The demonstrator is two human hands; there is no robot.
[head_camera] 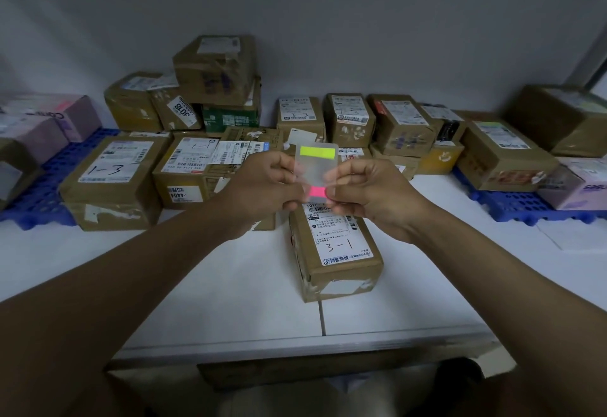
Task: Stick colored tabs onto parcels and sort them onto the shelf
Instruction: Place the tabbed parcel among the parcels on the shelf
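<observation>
Parcels crowd the far side of the white table (230, 292), beyond both hands. Far to the left of the left hand (262, 183), pink parcels (49, 121) sit on a blue pallet (36, 206). Just left of that hand lies a brown parcel marked 1-3 (113, 173); beyond it, a stack of boxes (203, 88) rises against the grey wall.

Left hand: fingers curled, pinching the left edge of a translucent tab sheet (316, 167), with the thumb at the lower left corner beside the pink tab (317, 192).

The tab sheet is held upright between the two hands, above the table. A yellow-green tab (317, 152) runs across its top, above both hands' fingertips; the pink tab sits at its bottom edge, between the two thumbs.

Directly below and nearer than the hands lies a brown parcel marked 3-1 (338, 252), label up, resting on the table and touching neither hand.

Right hand (368, 191): fingers curled, pinching the right side of the sheet, thumb against the pink tab's right end.

To the right of the right hand, a row of brown parcels (404, 124) stands upright. Farther right, larger boxes (505, 157) rest on a second blue pallet (525, 209).
</observation>
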